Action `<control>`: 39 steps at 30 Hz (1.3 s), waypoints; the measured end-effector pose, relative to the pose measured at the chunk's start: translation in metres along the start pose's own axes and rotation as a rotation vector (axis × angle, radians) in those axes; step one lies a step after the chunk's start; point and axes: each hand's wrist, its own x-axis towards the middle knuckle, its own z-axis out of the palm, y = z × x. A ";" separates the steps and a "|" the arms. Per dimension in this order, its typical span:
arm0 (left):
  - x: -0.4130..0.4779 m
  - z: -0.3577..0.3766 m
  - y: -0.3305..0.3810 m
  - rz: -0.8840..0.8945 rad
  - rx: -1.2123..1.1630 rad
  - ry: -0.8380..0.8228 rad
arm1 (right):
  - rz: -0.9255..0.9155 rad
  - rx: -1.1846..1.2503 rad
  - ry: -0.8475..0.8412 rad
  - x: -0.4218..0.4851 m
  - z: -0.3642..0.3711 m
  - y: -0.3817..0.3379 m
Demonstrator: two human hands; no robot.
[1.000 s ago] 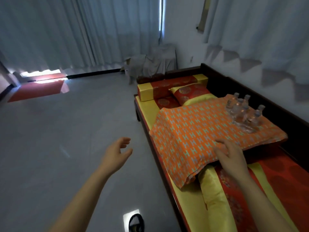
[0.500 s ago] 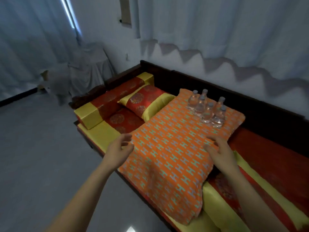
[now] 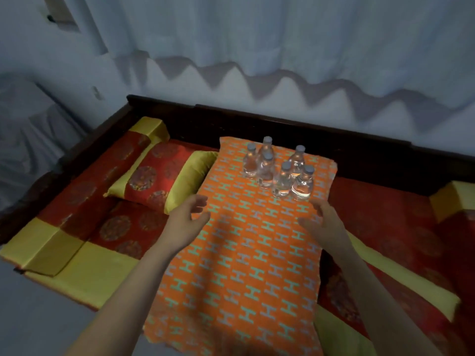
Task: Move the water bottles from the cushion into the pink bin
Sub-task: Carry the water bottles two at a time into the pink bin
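Several small clear water bottles (image 3: pixel 279 170) with pale caps stand upright in a cluster at the far end of a long orange cushion (image 3: pixel 244 265) patterned with teal H shapes. My left hand (image 3: pixel 186 220) hovers over the cushion's left edge, fingers apart and holding nothing. My right hand (image 3: pixel 323 222) is open too, just in front of the nearest bottle and a little short of it. No pink bin is in view.
The cushion lies across a low dark wooden daybed (image 3: pixel 282 119) with a red and yellow mattress. A red and yellow pillow (image 3: pixel 164 178) lies to the left, a bolster (image 3: pixel 123 155) behind it. White curtains hang behind; grey floor lies at the lower left.
My view has swung right and closer, so the cushion now lies straight ahead. Both hands have moved forward over the cushion toward the bottles, still holding nothing.
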 end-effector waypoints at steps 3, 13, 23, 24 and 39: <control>0.030 0.012 -0.014 -0.010 -0.017 -0.057 | 0.052 0.026 -0.005 0.023 0.009 0.006; 0.180 0.060 -0.052 -0.011 -0.199 -0.321 | 0.302 0.151 0.193 0.120 0.046 0.040; 0.296 0.114 -0.093 -0.007 -0.370 -0.379 | 0.422 0.180 0.263 0.172 0.064 0.075; 0.303 0.118 -0.095 -0.005 -0.388 -0.409 | 0.421 0.174 0.258 0.175 0.065 0.078; 0.336 0.163 -0.095 0.063 -0.345 -0.529 | 0.373 0.135 0.309 0.187 0.077 0.093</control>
